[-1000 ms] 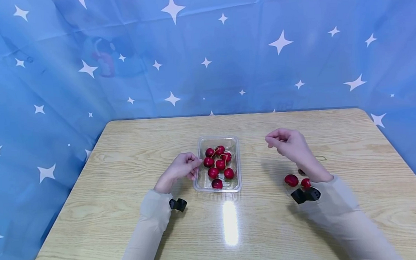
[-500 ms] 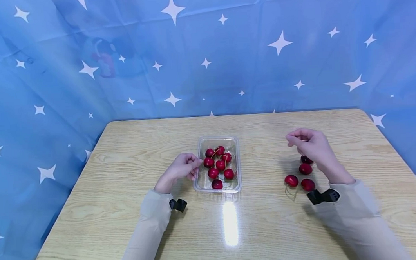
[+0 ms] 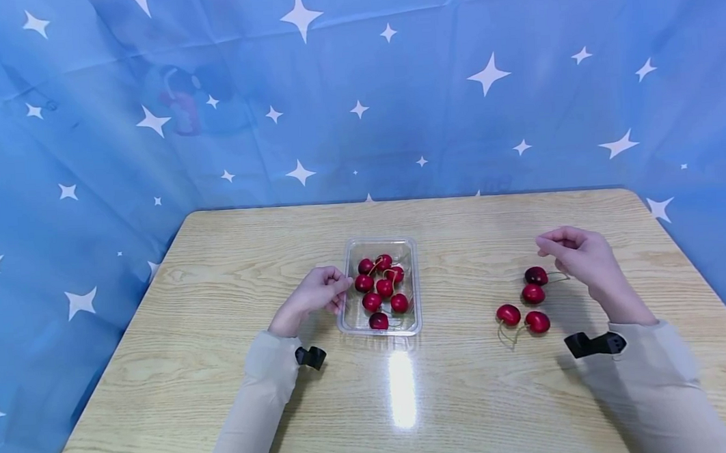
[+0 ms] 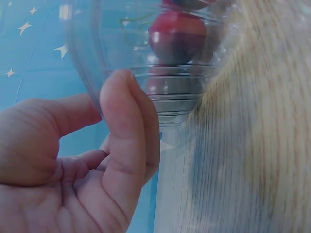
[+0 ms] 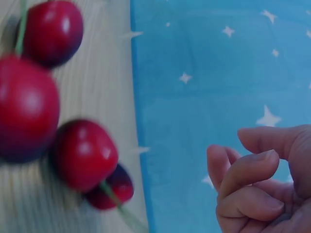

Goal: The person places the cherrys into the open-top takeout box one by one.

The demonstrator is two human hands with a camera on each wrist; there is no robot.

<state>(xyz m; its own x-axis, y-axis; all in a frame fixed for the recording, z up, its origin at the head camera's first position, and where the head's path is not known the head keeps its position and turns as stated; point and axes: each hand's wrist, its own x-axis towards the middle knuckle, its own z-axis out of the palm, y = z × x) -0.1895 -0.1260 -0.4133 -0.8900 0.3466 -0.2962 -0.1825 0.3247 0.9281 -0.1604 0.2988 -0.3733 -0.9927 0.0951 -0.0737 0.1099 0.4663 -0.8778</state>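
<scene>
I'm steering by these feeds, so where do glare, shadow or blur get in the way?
Head view: a white glare streak on the table, near side of the box, missing the loose cherries; shadow beside the right sleeve. Left wrist view: reflections on the box's clear wall veil the boxed cherries. Right wrist view: nearest cherry looks soft.

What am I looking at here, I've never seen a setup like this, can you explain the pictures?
There's no robot: a person works bare-handed. The wide views come from a camera worn on the head, looking forward and down; each close-up comes from a camera on one wrist. On the wood-grain table sits a clear plastic box with cherries inside, and four loose cherries lie to its right. The left hand pinches the box's edge. The right hand is raised near the loose cherries, fingers curled, with nothing visible in it. Behind hangs a blue star-patterned cloth.
</scene>
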